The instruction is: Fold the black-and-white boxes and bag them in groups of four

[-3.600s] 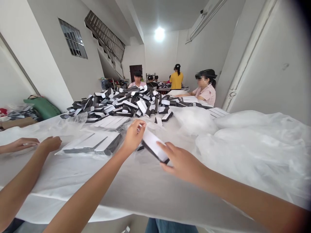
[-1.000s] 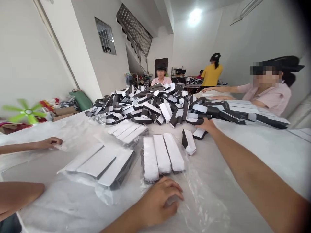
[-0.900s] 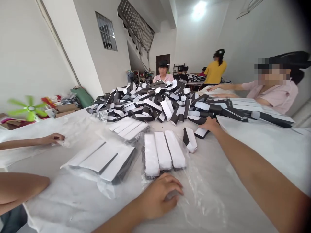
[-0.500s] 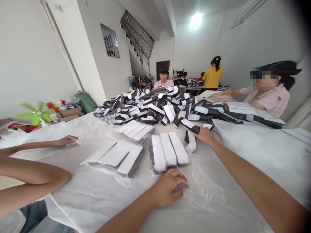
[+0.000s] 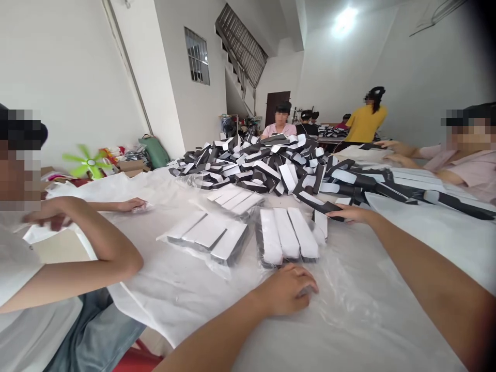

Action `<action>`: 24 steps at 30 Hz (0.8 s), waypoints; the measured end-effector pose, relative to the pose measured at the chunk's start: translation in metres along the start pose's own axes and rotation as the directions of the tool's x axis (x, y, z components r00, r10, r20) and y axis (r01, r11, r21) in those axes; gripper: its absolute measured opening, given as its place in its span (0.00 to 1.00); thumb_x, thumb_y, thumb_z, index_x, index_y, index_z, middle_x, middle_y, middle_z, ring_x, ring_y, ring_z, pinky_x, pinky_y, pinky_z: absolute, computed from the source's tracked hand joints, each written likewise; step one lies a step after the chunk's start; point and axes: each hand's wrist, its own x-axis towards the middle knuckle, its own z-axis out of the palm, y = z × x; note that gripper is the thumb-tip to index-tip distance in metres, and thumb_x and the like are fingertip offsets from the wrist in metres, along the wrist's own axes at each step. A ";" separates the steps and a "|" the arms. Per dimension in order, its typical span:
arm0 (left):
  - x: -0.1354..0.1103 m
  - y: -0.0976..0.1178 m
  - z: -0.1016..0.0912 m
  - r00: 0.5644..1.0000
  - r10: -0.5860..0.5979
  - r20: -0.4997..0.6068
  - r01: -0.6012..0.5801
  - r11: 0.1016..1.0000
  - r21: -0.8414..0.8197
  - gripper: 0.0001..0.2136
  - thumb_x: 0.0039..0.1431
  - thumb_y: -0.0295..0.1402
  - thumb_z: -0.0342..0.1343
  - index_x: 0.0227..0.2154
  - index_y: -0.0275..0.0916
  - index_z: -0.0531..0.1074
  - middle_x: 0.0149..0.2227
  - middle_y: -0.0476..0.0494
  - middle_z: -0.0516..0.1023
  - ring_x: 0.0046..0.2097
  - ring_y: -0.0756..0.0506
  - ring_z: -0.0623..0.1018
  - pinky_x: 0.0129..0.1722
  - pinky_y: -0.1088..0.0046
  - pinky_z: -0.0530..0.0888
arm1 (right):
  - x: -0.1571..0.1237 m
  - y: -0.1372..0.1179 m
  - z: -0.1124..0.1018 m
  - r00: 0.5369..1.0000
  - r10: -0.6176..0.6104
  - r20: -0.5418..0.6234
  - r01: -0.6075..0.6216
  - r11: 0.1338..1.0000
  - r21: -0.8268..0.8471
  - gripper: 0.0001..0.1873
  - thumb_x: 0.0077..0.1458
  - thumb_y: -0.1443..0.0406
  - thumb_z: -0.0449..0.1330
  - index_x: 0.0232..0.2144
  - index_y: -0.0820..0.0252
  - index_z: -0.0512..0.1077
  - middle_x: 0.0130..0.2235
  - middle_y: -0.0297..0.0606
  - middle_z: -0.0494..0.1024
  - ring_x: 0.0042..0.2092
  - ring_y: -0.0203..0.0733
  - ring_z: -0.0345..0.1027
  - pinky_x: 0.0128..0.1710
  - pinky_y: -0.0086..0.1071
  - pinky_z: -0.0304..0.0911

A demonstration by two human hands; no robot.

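Note:
My left hand (image 5: 290, 289) lies with curled fingers on the open end of a clear plastic bag (image 5: 341, 294), pinning it to the table. Inside the bag three white-topped black boxes (image 5: 285, 240) lie side by side. Another box (image 5: 321, 227) stands on edge right beside them. My right hand (image 5: 352, 213) reaches out past the bag and grips a long black-and-white box (image 5: 320, 204) at the foot of the big pile of boxes (image 5: 267, 163).
Two filled bags of boxes (image 5: 209, 238) (image 5: 232, 199) lie left of mine. A co-worker's arm (image 5: 77, 258) rests at the table's left edge. Another person (image 5: 470, 160) works at the right, others sit beyond the pile. A green fan (image 5: 88, 162) stands at the left.
My right hand has taken a black-and-white box from the pile's edge and drawn it toward the bag. My left hand stays on the bag. The view has swung left, showing the co-worker.

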 end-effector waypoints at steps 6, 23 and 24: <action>0.002 -0.001 0.000 0.998 0.050 -0.045 -0.050 0.999 0.011 0.13 0.59 0.26 0.51 0.44 0.41 0.74 0.50 0.43 0.74 0.55 0.41 0.69 0.55 0.63 0.67 | 0.010 -0.002 0.004 0.997 0.063 -0.046 -0.068 0.988 -0.138 0.19 0.54 0.60 0.60 0.42 0.72 0.74 0.46 0.61 0.74 0.46 0.55 0.68 0.45 0.42 0.58; 0.002 -0.008 -0.043 0.972 -0.221 -0.073 -0.062 0.057 -0.996 0.36 0.57 0.63 0.41 0.50 0.35 0.70 0.43 0.34 0.78 0.28 0.45 0.78 0.18 0.75 0.69 | -0.240 -0.077 -0.047 0.384 -0.875 0.296 0.879 0.248 -0.407 0.36 0.53 0.67 0.58 0.64 0.54 0.57 0.61 0.37 0.68 0.61 0.62 0.58 0.56 0.55 0.61; 0.002 -0.007 -0.043 0.976 -0.204 -0.076 -0.060 0.082 -0.995 0.37 0.56 0.64 0.40 0.51 0.36 0.69 0.44 0.33 0.77 0.29 0.44 0.78 0.17 0.75 0.69 | -0.249 -0.072 -0.043 0.411 -0.858 0.309 0.865 0.259 -0.431 0.35 0.52 0.67 0.59 0.63 0.55 0.59 0.60 0.38 0.69 0.60 0.63 0.58 0.55 0.55 0.62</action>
